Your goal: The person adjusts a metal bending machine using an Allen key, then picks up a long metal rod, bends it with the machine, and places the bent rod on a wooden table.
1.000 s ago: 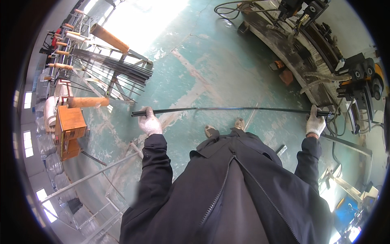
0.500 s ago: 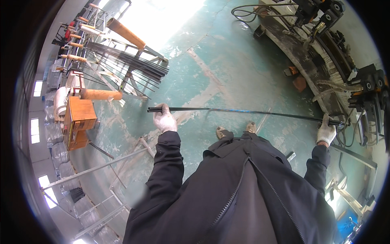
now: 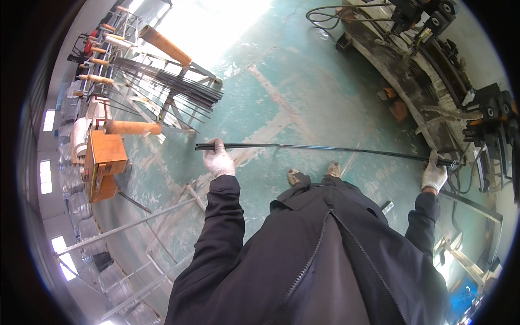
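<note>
Thin black tubes (image 3: 319, 148), lying close together, stretch across in front of me at about waist height. Their hollow ends show at the right. Near their left end my left hand (image 3: 219, 158), in a white knit glove, is closed around them. My right hand (image 3: 434, 174), gloved the same way, grips them close to the right end. How many tubes there are is hard to make out along the middle, where they run together. Below the tubes the tips of my shoes (image 3: 333, 169) stand on the worn green floor.
At the left, a metal rack (image 3: 172, 103) carries many dark rods (image 3: 173, 81) and cardboard rolls (image 3: 165, 44). A wooden cabinet (image 3: 108, 147) stands nearer, beside a metal frame (image 3: 130, 225). Along the right runs a long machine bed (image 3: 390, 73) with black clamp units (image 3: 490, 114) and cables.
Almost nothing differs. The view has shifted very slightly; both hands keep hold of the tubes in the same position.
</note>
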`<state>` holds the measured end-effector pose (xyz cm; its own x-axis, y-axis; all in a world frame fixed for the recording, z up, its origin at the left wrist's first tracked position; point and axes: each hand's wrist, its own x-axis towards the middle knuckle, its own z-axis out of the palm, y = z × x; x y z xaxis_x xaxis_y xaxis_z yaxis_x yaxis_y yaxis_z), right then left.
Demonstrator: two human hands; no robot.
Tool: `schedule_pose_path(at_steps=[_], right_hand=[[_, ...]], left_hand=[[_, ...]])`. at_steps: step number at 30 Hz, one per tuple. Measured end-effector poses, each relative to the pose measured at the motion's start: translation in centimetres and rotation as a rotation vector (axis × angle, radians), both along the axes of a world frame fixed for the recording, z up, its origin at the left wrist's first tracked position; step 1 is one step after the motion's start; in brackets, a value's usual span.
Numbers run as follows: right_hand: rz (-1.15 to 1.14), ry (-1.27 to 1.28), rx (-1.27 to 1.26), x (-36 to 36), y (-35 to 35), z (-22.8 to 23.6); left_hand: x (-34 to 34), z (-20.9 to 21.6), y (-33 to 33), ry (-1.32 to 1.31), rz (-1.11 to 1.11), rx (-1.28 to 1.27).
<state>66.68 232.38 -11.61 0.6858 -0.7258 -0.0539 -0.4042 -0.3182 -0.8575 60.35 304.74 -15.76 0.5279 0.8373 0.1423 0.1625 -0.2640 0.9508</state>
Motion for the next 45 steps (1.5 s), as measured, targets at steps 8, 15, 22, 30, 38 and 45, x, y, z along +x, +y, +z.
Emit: schedule_pose_path(at_steps=[8, 15, 22, 30, 38, 45], right_hand=[[0.065, 0.037, -0.360, 0.1, -0.4, 0.2], [0.070, 0.059, -0.209, 0.2, -0.6, 0.6], [0.087, 0.034, -0.207, 0.5, -0.5, 1.1], [0.082, 0.099, -0.159, 0.6, -0.4, 2.0], [0.093, 0.080, -0.184, 0.8, -0.8, 1.2], [0.137, 0.055, -0.262, 0.7, -0.6, 2.0]], left_hand=[[0.3, -1.9, 2.2, 0.152, -0.011, 0.186], [0.4, -1.1, 2.0, 0.007, -0.025, -0.189], [0.3, -1.1, 2.6, 0.096, -0.081, -0.041], [0.6, -0.5, 2.0, 0.121, -0.039, -0.058], [1.0, -0.3, 1.8, 0.105, -0.030, -0.101], [0.9, -0.7, 2.2, 0.050, -0.047, -0.151]])
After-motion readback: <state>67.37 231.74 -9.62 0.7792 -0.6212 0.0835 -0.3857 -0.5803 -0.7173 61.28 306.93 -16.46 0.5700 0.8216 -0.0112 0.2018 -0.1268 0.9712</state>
